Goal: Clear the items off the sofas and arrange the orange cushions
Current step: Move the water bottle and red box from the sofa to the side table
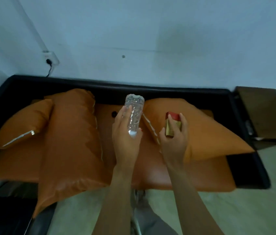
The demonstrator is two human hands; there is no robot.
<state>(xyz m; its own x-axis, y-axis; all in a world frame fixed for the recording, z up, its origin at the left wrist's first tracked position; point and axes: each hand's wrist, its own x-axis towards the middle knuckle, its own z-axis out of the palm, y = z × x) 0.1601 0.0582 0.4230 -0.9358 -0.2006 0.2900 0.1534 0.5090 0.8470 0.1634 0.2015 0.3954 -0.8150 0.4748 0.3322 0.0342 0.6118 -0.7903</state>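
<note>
Since left hand (125, 133) grips the light, crushable bottle (134, 114) and right hand (174, 138) pinches the stiff box (172, 124) — cushions (71, 133) are soft, grab corners

A plain sitting room or lounge corner, home or waiting area cannot be told; a black-framed sofa (32, 82) with an orange seat stands against a bare pale-blue wall (150, 31); loose orange cushions (71, 133) lie on the seat; a wall socket (51, 58) with a black plug and cable sits above the sofa's back; a brown wooden side table (266, 112) stands beside it; the floor (252, 209) is pale
</note>
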